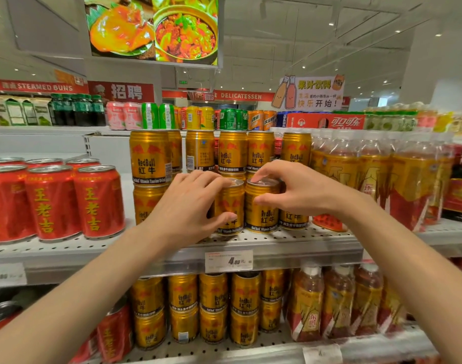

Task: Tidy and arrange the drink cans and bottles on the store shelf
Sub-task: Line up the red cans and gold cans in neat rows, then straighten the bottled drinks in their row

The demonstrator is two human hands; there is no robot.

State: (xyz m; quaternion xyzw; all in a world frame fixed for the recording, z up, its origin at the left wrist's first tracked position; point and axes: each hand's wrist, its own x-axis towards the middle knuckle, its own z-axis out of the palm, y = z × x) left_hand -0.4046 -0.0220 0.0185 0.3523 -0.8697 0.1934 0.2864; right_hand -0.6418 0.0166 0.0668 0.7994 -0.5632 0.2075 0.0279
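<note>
Two gold Red Bull cans stand side by side at the front of the middle shelf [277, 245]. My left hand [190, 206] wraps around the left gold can [231, 203], thumb across its front and fingers over its top. The right gold can [262, 208] is gripped by my right hand [293, 187], with fingertips on its lid and thumb on its side. More gold Red Bull cans [149, 156] are stacked two high behind and to the left.
Red Wanglaoji cans [52, 200] fill the shelf's left part, with a gap between them and the gold stack. Shrink-wrapped tea bottles [369, 174] stand at the right. A price tag [228, 261] hangs on the shelf edge. Lower shelf holds more gold cans [214, 306] and bottles [337, 303].
</note>
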